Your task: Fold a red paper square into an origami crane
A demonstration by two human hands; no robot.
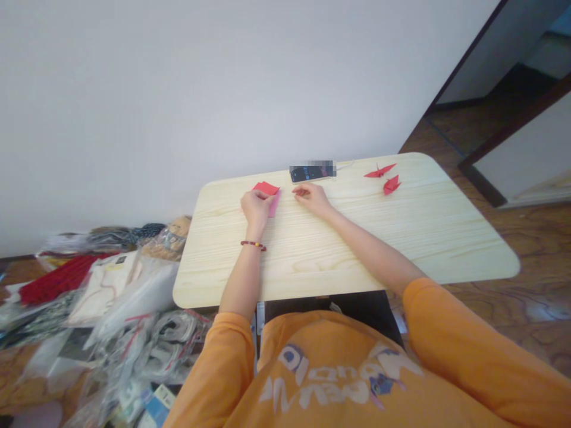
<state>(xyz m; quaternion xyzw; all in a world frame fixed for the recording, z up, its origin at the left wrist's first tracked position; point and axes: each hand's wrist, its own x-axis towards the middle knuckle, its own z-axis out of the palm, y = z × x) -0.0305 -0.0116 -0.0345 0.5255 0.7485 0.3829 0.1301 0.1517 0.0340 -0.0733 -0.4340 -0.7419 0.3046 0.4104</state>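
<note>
My left hand (256,208), with a beaded bracelet (253,244) at the wrist, is closed on a red paper sheet (267,188) at the left part of the table. Pink paper (275,205) shows beneath the red sheet, partly covered by my hand. To the right of the papers, my right hand (311,198) rests just above or on the tabletop. Its fingers are loosely curled and apart, and nothing shows between them. Two folded red paper cranes, one with spread wings (380,171) and one more compact (391,185), stand on the table's far right.
A phone (312,171) with a white cable lies at the back edge of the light wooden table (339,261), near the white wall (223,89). Bagged clothes and plastic wrappings (147,297) are heaped on the floor at left. A doorway (486,113) opens at right.
</note>
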